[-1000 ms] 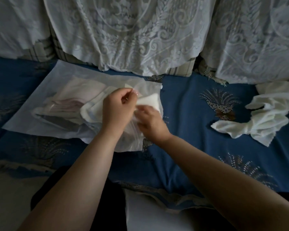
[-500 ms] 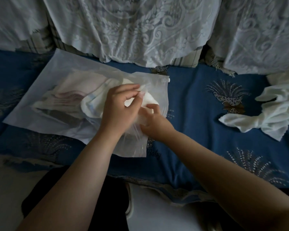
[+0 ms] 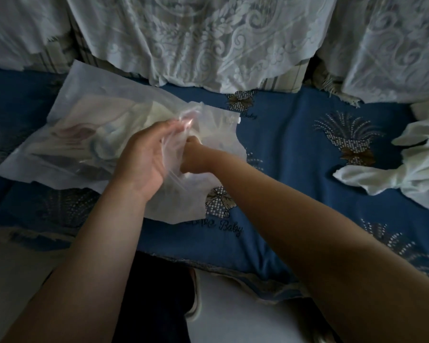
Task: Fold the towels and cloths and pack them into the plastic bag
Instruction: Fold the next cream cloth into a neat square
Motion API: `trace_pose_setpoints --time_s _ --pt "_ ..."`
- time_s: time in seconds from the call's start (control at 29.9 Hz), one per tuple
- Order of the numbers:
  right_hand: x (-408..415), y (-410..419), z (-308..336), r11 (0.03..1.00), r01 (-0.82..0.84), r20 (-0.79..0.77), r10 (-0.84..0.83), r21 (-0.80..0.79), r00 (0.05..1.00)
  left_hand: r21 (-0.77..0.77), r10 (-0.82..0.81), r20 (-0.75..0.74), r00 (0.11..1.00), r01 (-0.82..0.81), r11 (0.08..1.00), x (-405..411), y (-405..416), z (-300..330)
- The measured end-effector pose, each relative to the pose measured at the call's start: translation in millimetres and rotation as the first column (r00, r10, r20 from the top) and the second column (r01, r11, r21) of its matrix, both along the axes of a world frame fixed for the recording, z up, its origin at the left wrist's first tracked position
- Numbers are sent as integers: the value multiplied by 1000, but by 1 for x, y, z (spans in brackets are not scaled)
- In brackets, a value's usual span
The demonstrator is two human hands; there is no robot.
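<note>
Meanwhile, your left hand (image 3: 144,154) grips the open mouth of the plastic bag (image 3: 89,115) lying on the blue cover (image 3: 295,154), folded cloths (image 3: 84,137) showing inside. Your right hand (image 3: 192,157) reaches into the opening; its grip is apparently hidden by plastic. A crumpled white towel (image 3: 406,169) lies well apart, at right.

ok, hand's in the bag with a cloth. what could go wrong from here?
1. The left hand holds up only one edge of the plastic bag; the thin film could slip or tear as the right hand pushes deeper inside.
2. The push may crumple the folded cloths already packed.
3. The loose white cloth on the blue cover is still unfolded, and the bag already looks fairly full.
</note>
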State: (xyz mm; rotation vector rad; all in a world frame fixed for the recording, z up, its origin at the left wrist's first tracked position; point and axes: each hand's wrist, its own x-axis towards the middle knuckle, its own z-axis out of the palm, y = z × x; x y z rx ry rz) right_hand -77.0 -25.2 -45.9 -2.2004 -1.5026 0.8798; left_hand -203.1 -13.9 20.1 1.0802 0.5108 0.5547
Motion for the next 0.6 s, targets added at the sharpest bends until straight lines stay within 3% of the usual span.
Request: trace_pose_setpoints --time_s 0.03,0.17,0.23,0.43,0.6 --pt "1 3 -3 1000 -11 -15 11 17 1000 -25 7 14 1000 -7 1000 -1 2 0" --pt "2 -16 -1 989 111 -313 -75 98 947 -68 63 34 997 -61 996 0 4 0" --pt "3 -25 -3 983 172 -418 -130 64 899 -79 77 65 995 -72 994 1 1 1" --pt "-11 -11 0 985 160 -471 -113 62 875 -52 19 2 1000 -19 998 5 -5 -2" --pt "-6 -21 2 985 154 -557 -89 71 826 -108 21 44 999 -16 994 11 -1 -2"
